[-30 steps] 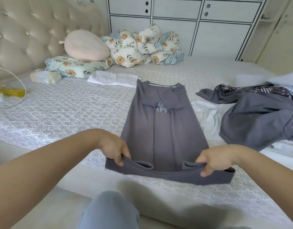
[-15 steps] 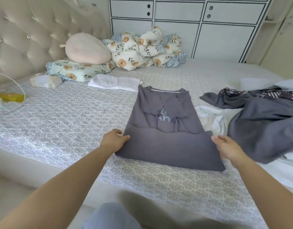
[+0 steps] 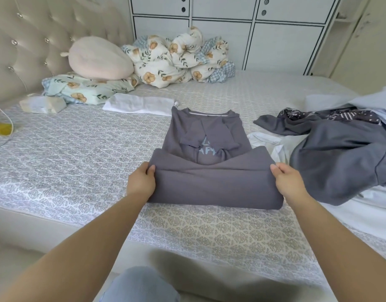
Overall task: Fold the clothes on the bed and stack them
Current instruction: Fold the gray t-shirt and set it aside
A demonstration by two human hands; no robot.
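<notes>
Step in hand: lengthwise fold of grey shirt (image 3: 211,171), laid mid-bed (image 3: 78,171). Its folded lower portion is pinched at either side by left hand (image 3: 141,182) and right hand (image 3: 289,182). Next, judged: fold carried to collar, pressed flat; unfolded heap (image 3: 340,158) remains.

Pale print on folded grey cotton t-shirt (image 3: 211,168) half covered by sleeves, unreadable. Heap of unfolded grey and white clothes (image 3: 344,158) cut by right edge.

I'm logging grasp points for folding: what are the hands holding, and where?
Both grip the grey shirt: left hand and right hand pinch opposite side edges of its folded-up lower part.
</notes>
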